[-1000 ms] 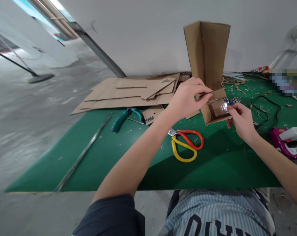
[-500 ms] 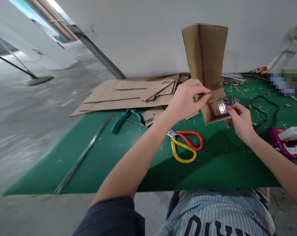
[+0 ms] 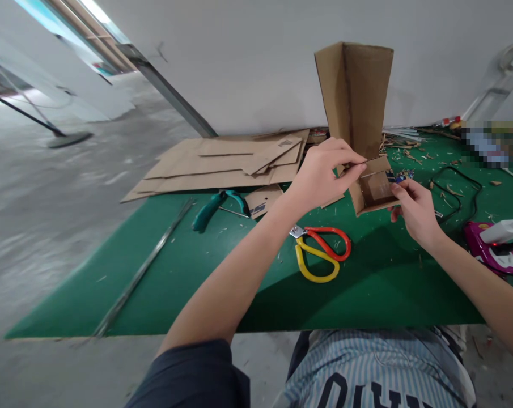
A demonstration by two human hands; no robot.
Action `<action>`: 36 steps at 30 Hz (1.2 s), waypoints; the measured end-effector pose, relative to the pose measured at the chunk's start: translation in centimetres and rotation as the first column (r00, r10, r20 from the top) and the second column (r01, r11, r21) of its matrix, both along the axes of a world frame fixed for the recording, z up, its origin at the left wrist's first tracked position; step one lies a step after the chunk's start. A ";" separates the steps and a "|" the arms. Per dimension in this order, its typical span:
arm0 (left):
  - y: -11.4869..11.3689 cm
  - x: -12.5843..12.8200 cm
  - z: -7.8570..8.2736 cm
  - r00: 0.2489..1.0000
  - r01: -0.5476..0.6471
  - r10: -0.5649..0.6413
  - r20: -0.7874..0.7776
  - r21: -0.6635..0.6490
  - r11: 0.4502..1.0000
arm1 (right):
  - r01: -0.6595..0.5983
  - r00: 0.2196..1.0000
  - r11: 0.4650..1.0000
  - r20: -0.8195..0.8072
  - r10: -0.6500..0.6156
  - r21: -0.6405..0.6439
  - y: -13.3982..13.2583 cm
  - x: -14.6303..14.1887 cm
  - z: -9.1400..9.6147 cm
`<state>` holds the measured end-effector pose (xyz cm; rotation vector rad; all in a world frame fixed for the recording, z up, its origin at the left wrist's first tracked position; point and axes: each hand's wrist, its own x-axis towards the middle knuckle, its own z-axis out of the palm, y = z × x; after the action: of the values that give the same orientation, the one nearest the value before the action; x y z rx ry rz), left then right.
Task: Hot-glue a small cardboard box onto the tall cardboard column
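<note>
Over the middle right of the table I hold a small open cardboard box (image 3: pixel 356 198) between both hands. My right hand (image 3: pixel 415 209) grips its right wall, thumb on the inner side and fingers outside. My left hand (image 3: pixel 324 173) is pinched closed at the upper left corner of the box's raised flap (image 3: pixel 377 165). Clear, glossy material lines the inside of the box. Something blue and shiny (image 3: pixel 405 176) shows just behind my right fingers. Scissors (image 3: pixel 324 277) with one yellow and one red handle lie below my left wrist, their blades partly hidden by my forearm.
Behind the box stands a tall folded cardboard piece (image 3: pixel 367 96) near the wall. Flat cardboard sheets (image 3: pixel 188 164), teal-handled pliers (image 3: pixel 207 212) and a bundle of thin wires (image 3: pixel 149 260) lie leftward. On the right are a black cable (image 3: pixel 477 190) and a magenta power strip (image 3: pixel 477 241).
The box has tilted slightly in my hands, and the bright glare inside it is gone. Its flap shows more of its face. Both hands have hardly moved.
</note>
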<state>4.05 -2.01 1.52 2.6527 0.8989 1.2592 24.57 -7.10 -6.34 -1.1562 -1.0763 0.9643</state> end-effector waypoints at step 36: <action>2.8 -3.0 -0.3 0.922 0.388 -0.317 0.223 -0.532 0.753 | -0.008 0.999 0.999 0.031 0.006 0.035 -0.1 0.4 -0.2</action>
<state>1.07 0.78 1.21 2.1083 0.5860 0.8684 24.99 -7.24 -6.54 -1.1426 -1.1187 0.9320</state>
